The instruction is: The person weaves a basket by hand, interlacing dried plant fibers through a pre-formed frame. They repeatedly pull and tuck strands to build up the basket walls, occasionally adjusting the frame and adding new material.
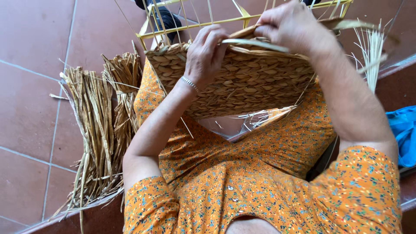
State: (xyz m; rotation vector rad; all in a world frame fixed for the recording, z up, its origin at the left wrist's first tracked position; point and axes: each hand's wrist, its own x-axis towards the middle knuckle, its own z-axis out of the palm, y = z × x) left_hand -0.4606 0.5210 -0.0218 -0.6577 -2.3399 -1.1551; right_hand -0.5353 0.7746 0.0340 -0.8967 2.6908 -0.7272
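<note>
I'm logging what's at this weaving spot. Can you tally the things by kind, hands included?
Hands: 2, the left hand and right hand, both on the basket
Woven straw basket on a yellow wire frame: 1
Bundles of dried straw on the floor: 2
Loose pale strands at the right: 1 bunch
Blue cloth: 1
Total: 7
</note>
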